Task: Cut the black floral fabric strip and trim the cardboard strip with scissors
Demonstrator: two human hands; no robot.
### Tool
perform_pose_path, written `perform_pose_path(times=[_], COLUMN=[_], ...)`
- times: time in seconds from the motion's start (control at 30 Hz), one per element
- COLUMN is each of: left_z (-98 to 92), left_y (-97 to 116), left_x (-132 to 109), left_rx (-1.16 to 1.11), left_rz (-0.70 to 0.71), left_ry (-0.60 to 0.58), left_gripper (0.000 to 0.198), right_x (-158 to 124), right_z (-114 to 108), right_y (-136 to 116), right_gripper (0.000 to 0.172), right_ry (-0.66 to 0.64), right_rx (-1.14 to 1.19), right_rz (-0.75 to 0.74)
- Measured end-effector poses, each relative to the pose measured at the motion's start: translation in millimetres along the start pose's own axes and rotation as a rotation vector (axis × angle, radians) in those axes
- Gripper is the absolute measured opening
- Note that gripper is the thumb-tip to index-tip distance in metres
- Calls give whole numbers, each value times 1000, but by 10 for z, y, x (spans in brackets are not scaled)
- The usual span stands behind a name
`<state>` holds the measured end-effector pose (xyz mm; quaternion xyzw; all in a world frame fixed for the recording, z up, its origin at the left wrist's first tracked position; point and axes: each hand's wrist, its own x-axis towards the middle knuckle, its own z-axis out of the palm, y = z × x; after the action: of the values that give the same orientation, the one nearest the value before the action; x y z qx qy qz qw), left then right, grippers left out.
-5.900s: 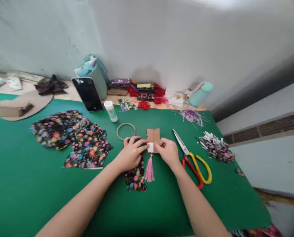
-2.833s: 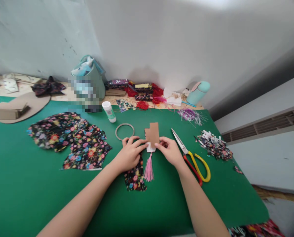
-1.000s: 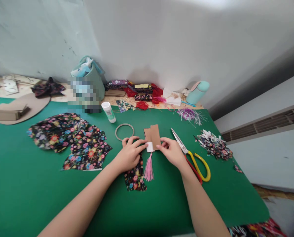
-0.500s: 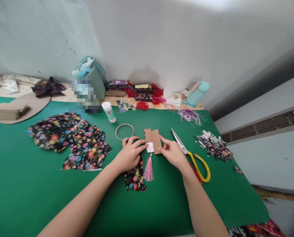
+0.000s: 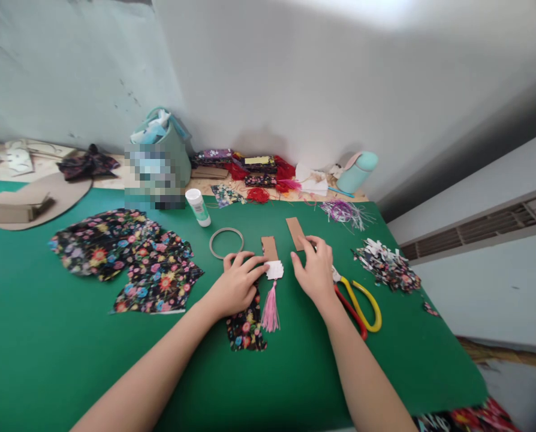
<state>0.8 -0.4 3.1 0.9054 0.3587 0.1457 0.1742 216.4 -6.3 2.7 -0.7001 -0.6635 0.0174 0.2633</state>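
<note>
While the left hand (image 5: 238, 285) holds its fingers slightly apart, tips on the white paper tab (image 5: 274, 269) above the pink tassel (image 5: 270, 309), presumably to steady the floral-edged cardboard strip (image 5: 270, 248) on the green tabletop (image 5: 295, 372), the right hand (image 5: 315, 270) touches the lower end of a separate plain cardboard strip (image 5: 295, 233). Its thumb stands apart, though whether the fingers grip I cannot tell; scissors (image 5: 349, 292), partly hidden by that hand, lie within easy reach.

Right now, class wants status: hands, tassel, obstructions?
Left hand touching paper; right hand at right card. Tassel lying uncovered. Possible snag: scissors, partly hidden by right hand.
</note>
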Motion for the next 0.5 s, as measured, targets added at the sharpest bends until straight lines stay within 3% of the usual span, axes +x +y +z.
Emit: perform_pose_path(times=[0.1,0.27,0.5], left_z=[-38,-53,-30], left_y=[28,44,62], left_x=[-2,-13,-32], left_rx=[27,48,84], left_rz=[38,79,71], left_ry=[-26,-45,-5], left_gripper=[58,55,52], right_x=[52,249,567], right_z=[94,179,157], right_y=[-68,-176,-269], right_gripper=[36,39,20], right_ry=[-112,-325,-433], right_rx=[63,88,242], right_rz=[-74,-2,41])
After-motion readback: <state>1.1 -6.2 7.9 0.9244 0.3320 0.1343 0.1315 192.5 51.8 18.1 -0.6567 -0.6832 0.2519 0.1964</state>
